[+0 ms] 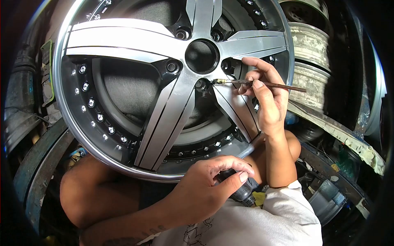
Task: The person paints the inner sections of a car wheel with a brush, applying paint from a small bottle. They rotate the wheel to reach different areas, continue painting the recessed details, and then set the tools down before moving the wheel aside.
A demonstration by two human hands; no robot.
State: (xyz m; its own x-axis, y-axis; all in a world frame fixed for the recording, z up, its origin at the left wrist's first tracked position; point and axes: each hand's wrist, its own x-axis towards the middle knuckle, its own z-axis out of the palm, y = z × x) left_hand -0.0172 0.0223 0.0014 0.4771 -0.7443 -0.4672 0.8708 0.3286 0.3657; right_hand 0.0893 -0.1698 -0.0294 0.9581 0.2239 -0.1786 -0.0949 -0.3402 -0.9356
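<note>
The right hand [266, 98] pinches a thin brush [262, 84], its tip touching the alloy wheel [164, 82] just below the hub. Below the wheel's rim, the left hand [209, 184] grips a small dark bottle [242, 190].

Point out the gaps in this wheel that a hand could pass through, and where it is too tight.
The widest gap in the wheel lies between the left spoke and the lower spoke. Crowded: near the center bore, where the right hand holds a brush at the lower-right spoke. Below the rim, the left hand grips a dark container.
</note>
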